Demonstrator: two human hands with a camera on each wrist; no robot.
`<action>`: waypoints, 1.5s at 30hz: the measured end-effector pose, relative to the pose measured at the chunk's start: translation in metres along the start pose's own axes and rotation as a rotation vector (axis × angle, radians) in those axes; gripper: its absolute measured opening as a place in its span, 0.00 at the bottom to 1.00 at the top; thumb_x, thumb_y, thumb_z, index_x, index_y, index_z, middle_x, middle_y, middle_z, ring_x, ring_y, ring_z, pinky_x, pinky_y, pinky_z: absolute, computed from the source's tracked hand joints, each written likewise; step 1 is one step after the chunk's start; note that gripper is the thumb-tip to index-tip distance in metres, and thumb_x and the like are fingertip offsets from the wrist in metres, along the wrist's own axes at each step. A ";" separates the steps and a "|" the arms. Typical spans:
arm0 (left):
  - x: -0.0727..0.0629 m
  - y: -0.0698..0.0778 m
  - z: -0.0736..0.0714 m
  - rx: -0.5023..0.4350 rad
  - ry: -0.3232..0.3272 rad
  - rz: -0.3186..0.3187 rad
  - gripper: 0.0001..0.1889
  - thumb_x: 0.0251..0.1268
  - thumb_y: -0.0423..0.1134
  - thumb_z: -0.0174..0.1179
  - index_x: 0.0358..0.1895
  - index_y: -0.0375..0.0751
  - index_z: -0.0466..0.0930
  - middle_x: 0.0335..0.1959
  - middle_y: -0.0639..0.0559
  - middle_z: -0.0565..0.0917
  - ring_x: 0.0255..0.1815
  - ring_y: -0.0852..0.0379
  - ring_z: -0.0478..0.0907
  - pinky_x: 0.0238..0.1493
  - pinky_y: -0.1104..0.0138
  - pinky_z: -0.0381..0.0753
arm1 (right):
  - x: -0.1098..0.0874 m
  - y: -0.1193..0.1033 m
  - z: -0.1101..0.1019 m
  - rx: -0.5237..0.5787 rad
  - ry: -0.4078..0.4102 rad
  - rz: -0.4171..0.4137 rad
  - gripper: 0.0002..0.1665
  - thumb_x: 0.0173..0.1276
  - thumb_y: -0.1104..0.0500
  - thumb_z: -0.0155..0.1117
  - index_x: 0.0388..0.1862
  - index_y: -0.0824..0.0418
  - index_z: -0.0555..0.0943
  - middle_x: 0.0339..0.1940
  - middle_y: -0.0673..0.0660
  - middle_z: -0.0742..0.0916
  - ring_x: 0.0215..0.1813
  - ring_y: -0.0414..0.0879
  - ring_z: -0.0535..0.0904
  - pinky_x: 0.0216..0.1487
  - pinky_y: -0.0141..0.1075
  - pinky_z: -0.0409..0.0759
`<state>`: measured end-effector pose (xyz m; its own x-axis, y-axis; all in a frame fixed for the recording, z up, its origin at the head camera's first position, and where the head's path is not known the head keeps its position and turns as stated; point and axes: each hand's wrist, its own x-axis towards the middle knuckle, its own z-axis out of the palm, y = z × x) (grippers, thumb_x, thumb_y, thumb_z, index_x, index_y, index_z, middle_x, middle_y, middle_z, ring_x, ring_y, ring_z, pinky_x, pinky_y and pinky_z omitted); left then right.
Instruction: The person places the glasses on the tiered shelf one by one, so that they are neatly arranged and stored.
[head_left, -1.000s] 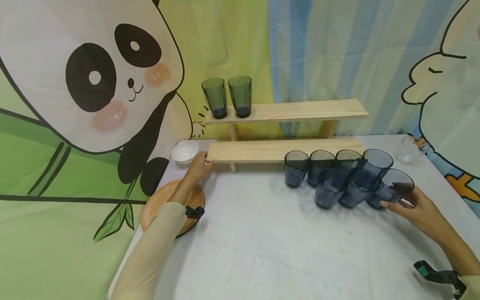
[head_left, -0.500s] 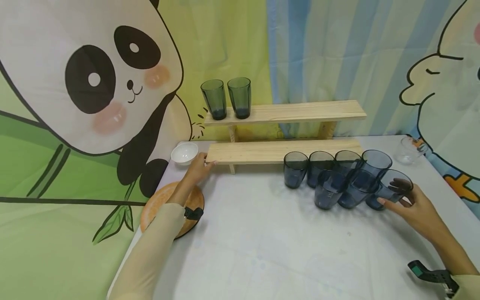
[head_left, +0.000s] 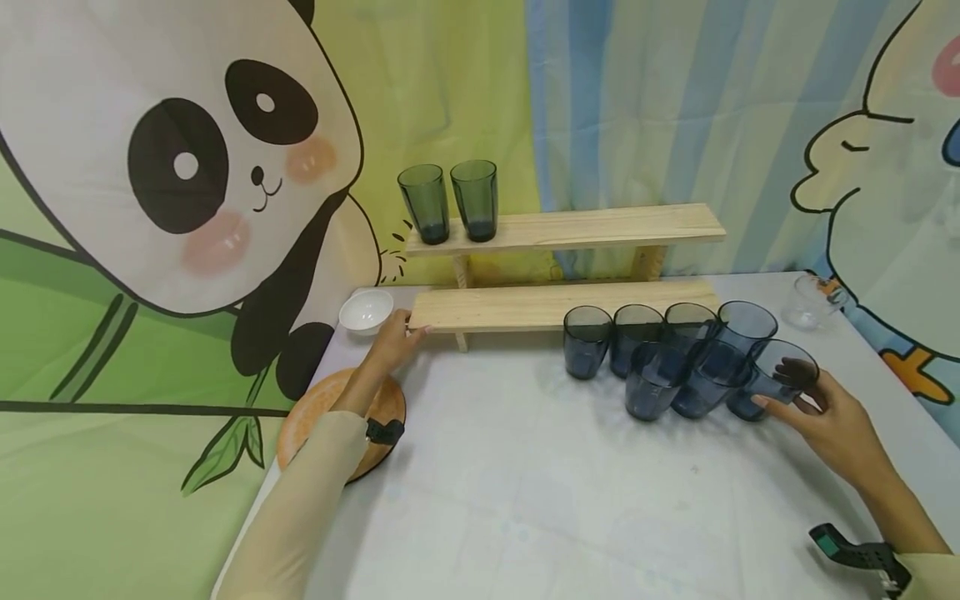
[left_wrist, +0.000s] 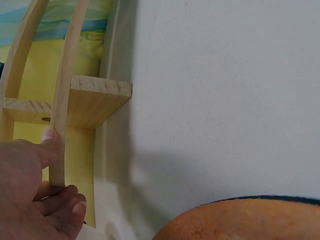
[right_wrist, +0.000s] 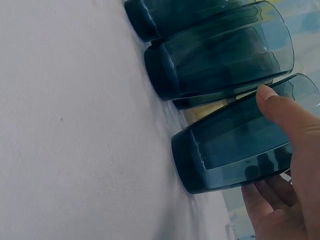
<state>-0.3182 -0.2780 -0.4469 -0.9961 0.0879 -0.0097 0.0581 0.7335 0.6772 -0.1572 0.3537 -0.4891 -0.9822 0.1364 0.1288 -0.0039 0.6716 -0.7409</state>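
My left hand (head_left: 392, 340) grips the left end of the lower board of a two-tier wooden shelf (head_left: 487, 308). In the left wrist view the thumb lies on top of the board (left_wrist: 61, 100) and the fingers curl under its end. My right hand (head_left: 840, 421) holds a blue drinking glass (head_left: 768, 387), the rightmost of the front row. Seen from the right wrist, the thumb is on one side of that glass (right_wrist: 235, 140) and the fingers are on the other. Several more blue glasses (head_left: 652, 383) stand upright just left of it, in two close rows.
Two green glasses (head_left: 474, 204) stand at the left of the upper board (head_left: 600, 229). A white bowl (head_left: 366, 312) sits left of the shelf, and a round orange-brown plate (head_left: 386, 408) lies under the left forearm. A clear glass (head_left: 808, 304) is at the back right.
The head view has shifted slightly, so the whole scene sits a little lower and further left. Both hands keep their holds on the shelf and the blue glass.
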 end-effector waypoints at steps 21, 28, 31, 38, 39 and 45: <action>-0.001 0.003 -0.001 -0.003 0.000 -0.030 0.32 0.83 0.46 0.58 0.74 0.25 0.62 0.73 0.27 0.69 0.75 0.32 0.67 0.77 0.43 0.67 | -0.005 0.002 0.000 0.024 0.024 0.073 0.53 0.74 0.42 0.71 0.85 0.65 0.59 0.79 0.78 0.67 0.84 0.70 0.55 0.61 0.07 0.58; -0.001 0.003 -0.001 0.005 -0.010 -0.028 0.32 0.83 0.46 0.57 0.74 0.24 0.62 0.74 0.27 0.69 0.76 0.32 0.67 0.77 0.43 0.67 | -0.007 0.008 -0.002 0.035 0.002 0.058 0.51 0.74 0.43 0.72 0.84 0.64 0.60 0.78 0.77 0.68 0.85 0.66 0.54 0.60 0.07 0.61; 0.000 0.002 -0.001 0.002 -0.009 -0.027 0.32 0.83 0.46 0.57 0.74 0.24 0.62 0.74 0.27 0.68 0.76 0.32 0.67 0.77 0.43 0.67 | -0.006 0.006 -0.004 0.036 -0.015 0.047 0.52 0.75 0.44 0.71 0.84 0.67 0.58 0.79 0.79 0.66 0.83 0.72 0.53 0.60 0.07 0.58; -0.001 0.000 -0.003 0.009 -0.006 -0.022 0.31 0.84 0.45 0.56 0.74 0.23 0.62 0.73 0.27 0.69 0.75 0.32 0.68 0.76 0.44 0.68 | -0.006 0.000 -0.005 -0.008 -0.018 0.093 0.54 0.75 0.40 0.69 0.84 0.68 0.58 0.78 0.81 0.66 0.78 0.79 0.58 0.66 0.16 0.66; -0.001 0.000 -0.002 0.002 -0.007 -0.021 0.31 0.84 0.45 0.57 0.74 0.23 0.62 0.73 0.27 0.70 0.75 0.32 0.68 0.77 0.44 0.68 | -0.006 -0.001 -0.006 -0.017 -0.015 0.111 0.54 0.75 0.39 0.69 0.84 0.69 0.58 0.78 0.81 0.66 0.78 0.79 0.58 0.67 0.22 0.69; -0.005 0.006 -0.003 -0.007 0.003 0.014 0.29 0.84 0.43 0.56 0.72 0.21 0.63 0.71 0.25 0.70 0.73 0.31 0.69 0.75 0.44 0.70 | 0.002 -0.011 -0.027 -0.037 0.055 0.169 0.53 0.78 0.41 0.64 0.84 0.72 0.54 0.79 0.82 0.63 0.80 0.79 0.55 0.70 0.65 0.65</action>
<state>-0.3134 -0.2759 -0.4410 -0.9954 0.0962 0.0014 0.0713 0.7276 0.6823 -0.1538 0.3663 -0.4630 -0.9565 0.2889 0.0409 0.1686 0.6617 -0.7306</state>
